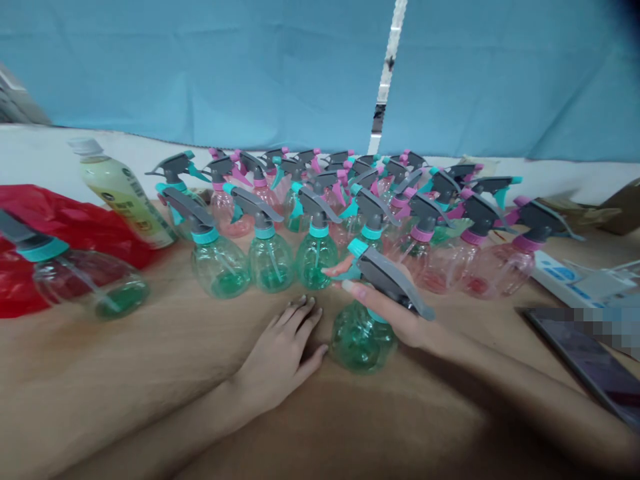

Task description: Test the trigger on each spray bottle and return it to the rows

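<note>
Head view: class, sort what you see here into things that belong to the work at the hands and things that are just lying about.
At work: right hand gripping the green spray bottle; left hand; rows of green spray bottles and pink spray bottles.
Lying about: red plastic bag; plastic drink bottle; dark phone; white box.

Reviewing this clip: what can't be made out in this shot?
Rear pink-collared plastic spray bottles: head view, bodies hidden by the front row.
Clear teal-collared spray bottle: head view, sprayer cut off by the left edge.
Pale yellow plastic bottle: head view, label text too blurred to read.
Dark flat glossy device: head view, far end hidden by a pixelated patch.
Green plastic spray bottle: head view, neck hidden by the right hand.
</note>
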The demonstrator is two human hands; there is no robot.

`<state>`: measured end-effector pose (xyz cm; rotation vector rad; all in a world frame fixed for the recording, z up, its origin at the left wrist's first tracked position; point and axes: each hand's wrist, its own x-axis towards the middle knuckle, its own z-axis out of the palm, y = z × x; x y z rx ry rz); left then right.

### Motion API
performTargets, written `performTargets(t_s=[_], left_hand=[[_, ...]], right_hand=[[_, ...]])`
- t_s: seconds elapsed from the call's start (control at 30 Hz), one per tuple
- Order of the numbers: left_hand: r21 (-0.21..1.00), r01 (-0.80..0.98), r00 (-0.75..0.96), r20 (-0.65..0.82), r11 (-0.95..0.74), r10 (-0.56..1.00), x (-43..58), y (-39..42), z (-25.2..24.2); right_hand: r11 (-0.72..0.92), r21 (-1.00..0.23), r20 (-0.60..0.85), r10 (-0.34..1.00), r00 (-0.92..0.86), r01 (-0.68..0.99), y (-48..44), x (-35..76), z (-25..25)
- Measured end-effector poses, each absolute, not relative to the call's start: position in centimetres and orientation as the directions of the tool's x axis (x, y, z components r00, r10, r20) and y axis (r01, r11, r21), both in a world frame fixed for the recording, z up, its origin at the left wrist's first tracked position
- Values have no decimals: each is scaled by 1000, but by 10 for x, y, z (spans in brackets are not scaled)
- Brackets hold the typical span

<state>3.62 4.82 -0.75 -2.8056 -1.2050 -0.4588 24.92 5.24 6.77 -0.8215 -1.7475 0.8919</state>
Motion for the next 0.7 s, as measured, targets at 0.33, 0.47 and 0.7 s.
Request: performTargets(t_s=[0.33,0.47,0.7], left_hand=[[53,710,663,283,-702,693,36,49,-9],[65,709,661,286,-702,694,36,49,-8],[65,705,665,283,-706,691,35,49,-9]], right_hand=[[470,-881,446,860,-249,46,50,244,66],[482,-876,462,855,-235,30,51,243,65],[504,-862,480,848,-226,61,51,245,65]])
